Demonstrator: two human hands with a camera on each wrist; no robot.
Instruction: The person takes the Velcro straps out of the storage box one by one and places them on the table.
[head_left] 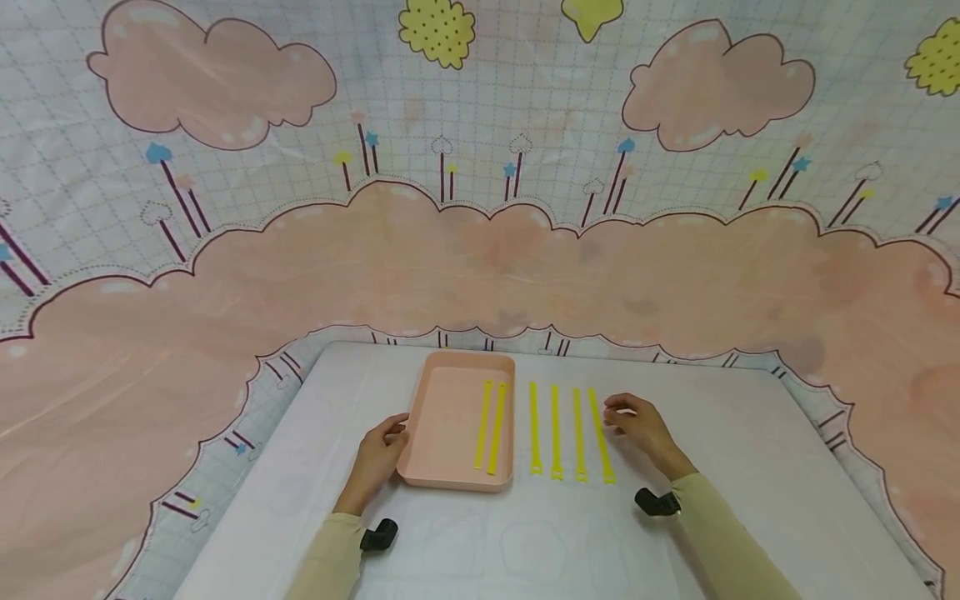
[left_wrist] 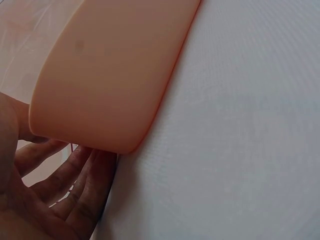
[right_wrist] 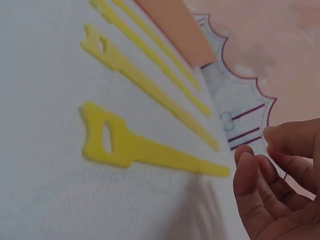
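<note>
My left hand [head_left: 382,454] is at the left side of a shallow pink tray [head_left: 442,417], fingertips against its edge. In the left wrist view, the loosely bent fingers [left_wrist: 62,172] reach the tray's outer wall [left_wrist: 107,95], and their tips are hidden behind it. Inside the tray, along its right side, lie two yellow hook-and-loop cable ties [head_left: 495,429]. My right hand [head_left: 637,425] hovers beside the upper end of the rightmost yellow cable tie [head_left: 602,437] on the table. Its thumb and fingers are bent, with a gap between them and nothing held.
Several yellow cable ties [head_left: 556,433] lie in a row right of the tray, slotted heads toward me. They rest on a white table [head_left: 712,417]. Behind it hangs a cloud-patterned cloth [head_left: 487,267]. Each wrist wears a black camera [head_left: 657,502].
</note>
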